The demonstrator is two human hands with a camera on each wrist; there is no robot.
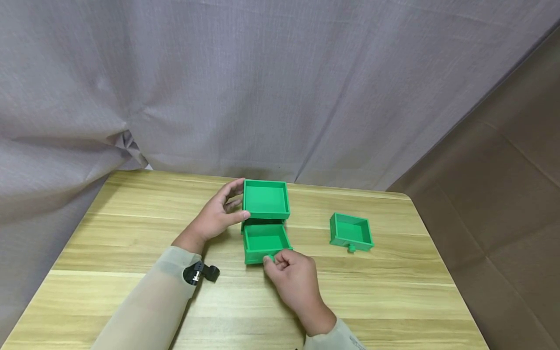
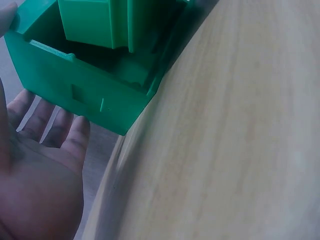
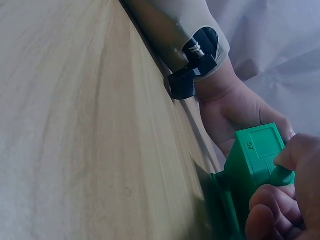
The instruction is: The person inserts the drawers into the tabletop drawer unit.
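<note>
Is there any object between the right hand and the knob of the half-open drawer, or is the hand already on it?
Nothing visible stands between them. The right hand already pinches the knob of the half-open drawer. The left hand holds the side of the green cabinet. The loose drawer lies apart, to the right.

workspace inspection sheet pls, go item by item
surface: light wooden table, bare grain around the work.
job's things: green drawer cabinet near the table's far edge; its lower drawer is pulled partly out and looks empty. A second green drawer lies apart on the table, out of the cabinet, knob toward the person.
clutter: nothing seen.
grippers: left hand holds the cabinet's side, thumb and fingers curled round it; right hand pinches the lower drawer's knob.
cables: nothing seen; a small black wrist camera sits on the left sleeve.
surroundings: grey curtain behind the table, brown panel to the right.
</note>
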